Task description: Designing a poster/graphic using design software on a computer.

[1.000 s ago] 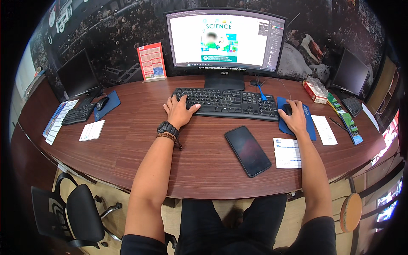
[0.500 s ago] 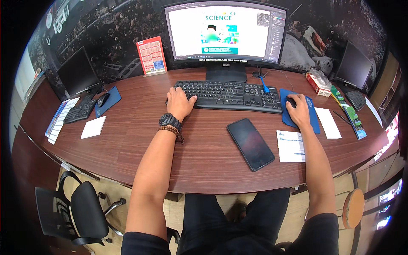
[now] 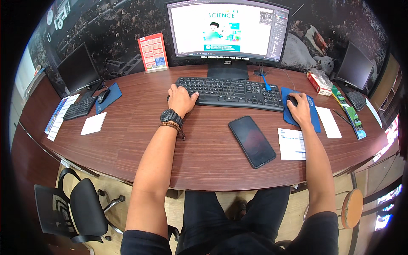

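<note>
My left hand (image 3: 182, 101) rests on the left end of a black keyboard (image 3: 231, 92), its thumb apart from the fingers and nothing in its grip. A black watch (image 3: 171, 116) and a beaded bracelet are on that wrist. At the right, my right hand (image 3: 300, 109) is wrapped over a black computer mouse (image 3: 293, 100), which it partly covers. The mouse sits on a blue mouse pad (image 3: 314, 120). Behind the keyboard, a curved monitor (image 3: 227, 32) displays a green-and-white cover design in an editing window. A dark-screened smartphone (image 3: 252, 141) lies between my forearms.
Printed paper (image 3: 290, 144) lies partly beneath my right forearm. A red desk calendar (image 3: 153, 52) stands left of the monitor; a small red-and-white box (image 3: 319, 83) is at the right. Dark side monitors (image 3: 79, 68) flank the wooden desk (image 3: 204, 165). An office chair (image 3: 87, 208) stands lower left.
The view has shifted slightly, so the desk items appear a little higher. Both hands keep their places on the keyboard and mouse.
</note>
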A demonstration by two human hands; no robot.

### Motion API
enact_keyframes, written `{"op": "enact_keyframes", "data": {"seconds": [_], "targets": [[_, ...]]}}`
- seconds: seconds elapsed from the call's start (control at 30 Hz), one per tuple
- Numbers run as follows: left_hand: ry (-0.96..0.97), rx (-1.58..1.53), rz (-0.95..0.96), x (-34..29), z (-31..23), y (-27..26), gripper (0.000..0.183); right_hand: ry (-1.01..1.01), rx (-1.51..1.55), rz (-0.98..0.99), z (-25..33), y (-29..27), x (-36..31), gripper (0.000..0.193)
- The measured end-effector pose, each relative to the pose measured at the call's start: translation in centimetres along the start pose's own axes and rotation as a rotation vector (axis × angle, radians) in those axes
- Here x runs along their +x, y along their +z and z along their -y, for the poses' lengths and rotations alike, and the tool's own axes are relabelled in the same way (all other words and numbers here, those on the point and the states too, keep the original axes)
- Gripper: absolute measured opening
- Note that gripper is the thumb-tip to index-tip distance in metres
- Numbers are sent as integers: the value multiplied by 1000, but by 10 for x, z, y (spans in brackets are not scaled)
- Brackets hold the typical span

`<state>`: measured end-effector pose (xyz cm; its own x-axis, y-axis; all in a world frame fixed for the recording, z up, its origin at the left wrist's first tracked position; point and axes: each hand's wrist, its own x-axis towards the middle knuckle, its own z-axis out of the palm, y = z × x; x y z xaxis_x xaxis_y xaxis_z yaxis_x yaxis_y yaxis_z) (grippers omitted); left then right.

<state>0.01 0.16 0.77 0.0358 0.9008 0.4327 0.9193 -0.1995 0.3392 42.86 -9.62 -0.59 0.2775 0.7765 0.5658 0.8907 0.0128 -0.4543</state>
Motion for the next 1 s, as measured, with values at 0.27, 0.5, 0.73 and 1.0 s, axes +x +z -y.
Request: {"op": "enact_keyframes", "data": {"seconds": [0.27,0.5,0.73,1.0], "targets": [[15,9,-25,0,1,1,64,-19,12,-11,0,0,1,37],[0,-24,-45,0,2,5,58,-191,-84,-138,19,-8,3,31],[11,-126,-135,5,18,13,37,-530,45,-56,81,-5,15,19],[56,-121,-145,8,21,21,26,-408,170,266,127,39,21,20]]}}
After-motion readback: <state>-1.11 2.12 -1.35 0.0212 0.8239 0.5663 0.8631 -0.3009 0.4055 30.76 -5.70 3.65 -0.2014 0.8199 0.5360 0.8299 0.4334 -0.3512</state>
